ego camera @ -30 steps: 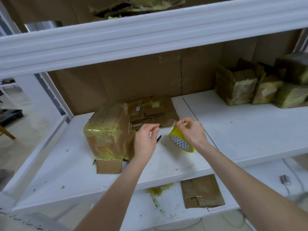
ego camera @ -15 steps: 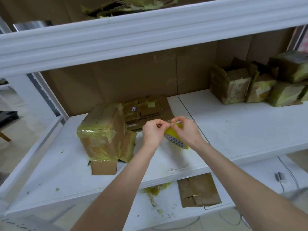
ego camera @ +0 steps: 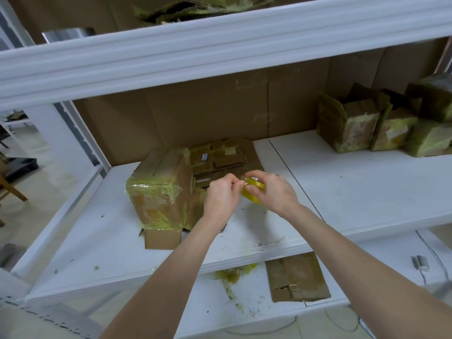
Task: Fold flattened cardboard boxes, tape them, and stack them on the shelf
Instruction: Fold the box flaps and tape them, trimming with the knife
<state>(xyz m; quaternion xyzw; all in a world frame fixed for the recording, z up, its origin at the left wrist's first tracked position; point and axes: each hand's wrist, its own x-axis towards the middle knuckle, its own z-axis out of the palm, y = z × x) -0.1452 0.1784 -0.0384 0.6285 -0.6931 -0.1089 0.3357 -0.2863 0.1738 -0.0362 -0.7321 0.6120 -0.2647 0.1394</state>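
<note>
A yellow tape roll was gripped in the curled right hand just above the white shelf, its loose end pinched between thumb and forefinger of the left hand. A taped box was seen beside that hand, flattened boxes piled behind it, more taped boxes grouped far right, contents unseen.

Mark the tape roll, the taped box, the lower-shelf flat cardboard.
tape roll [ego camera: 252, 198]: head view, lower yellow edge.
taped box [ego camera: 159, 192]: head view, tape-wrapped front face.
flat cardboard [ego camera: 297, 277]: head view, top face centre.
</note>
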